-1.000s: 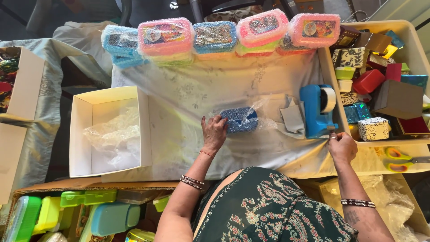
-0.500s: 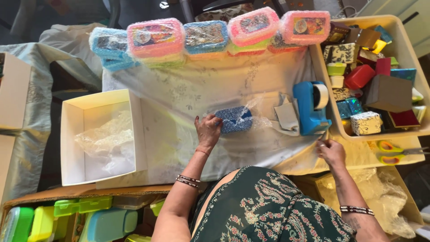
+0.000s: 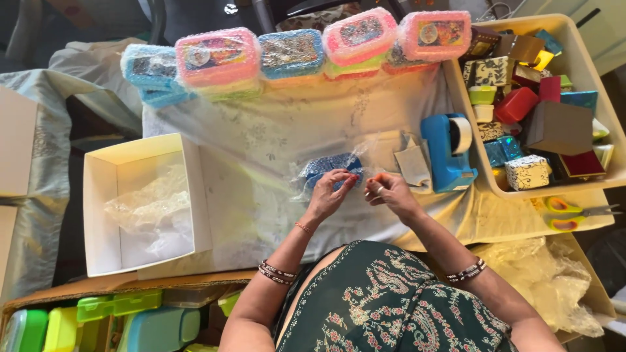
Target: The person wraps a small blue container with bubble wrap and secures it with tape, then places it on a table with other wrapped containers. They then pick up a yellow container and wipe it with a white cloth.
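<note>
wrapping blue box (image 3: 329,167) in clear film (image 3: 365,151)

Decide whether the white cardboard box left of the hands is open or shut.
Open: the white cardboard box has no lid on, and crumpled clear plastic shows inside.

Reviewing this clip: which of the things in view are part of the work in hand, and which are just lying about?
In use:
- left hand on the small blue box
- clear plastic wrap round it
- right hand beside it
- blue tape dispenser close by

Lying about:
- wrapped boxes in a row
- open white box
- crate of small boxes
- scissors
</note>
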